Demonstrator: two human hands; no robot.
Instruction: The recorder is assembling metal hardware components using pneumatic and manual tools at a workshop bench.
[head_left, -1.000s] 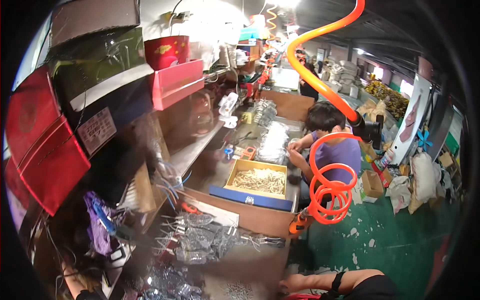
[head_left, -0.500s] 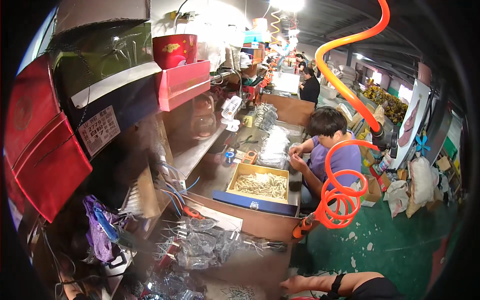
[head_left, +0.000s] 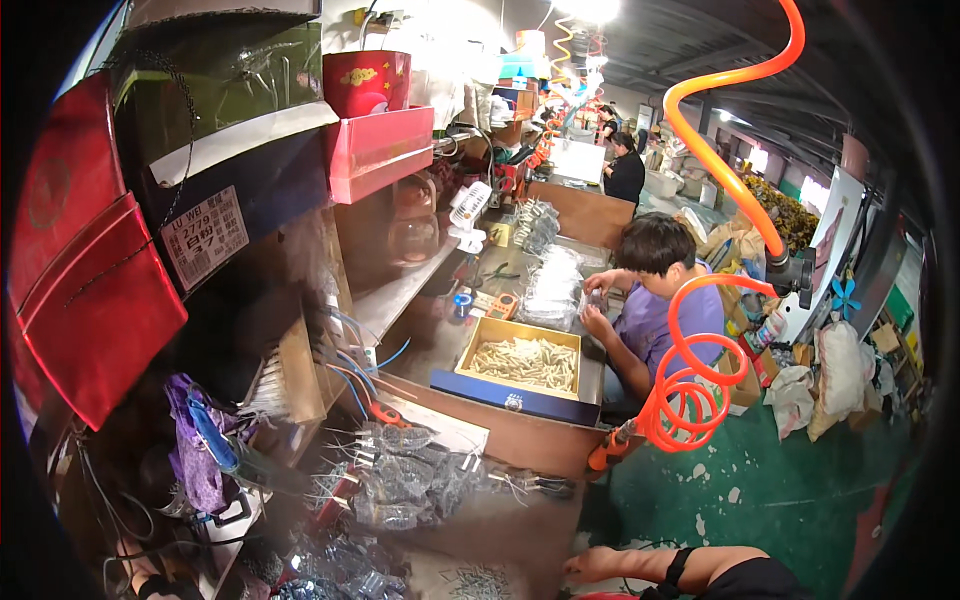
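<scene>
the right hand lies low at the near edge of the view, beside the near right end of the brown bench. its fingers look loosely stretched and i see nothing in them, but the hand is small and partly cut, so i cannot tell this for sure. a black band sits on the wrist. the left hand shows only as a small part in the near left corner, in dark clutter; if it is open or closed i cannot tell.

nearest to the right hand are the clear plastic bags with small wire parts, in a pile on the bench, and to the left of them the orange-handled pliers. farther away is a yellow tray full of pale small pieces, and a co-worker sits at it, both hands busy.

to my judgement the step is a pause between pieces, with the head turned away from the bench. reaching the bags would need the right hand to go forward and left.
</scene>
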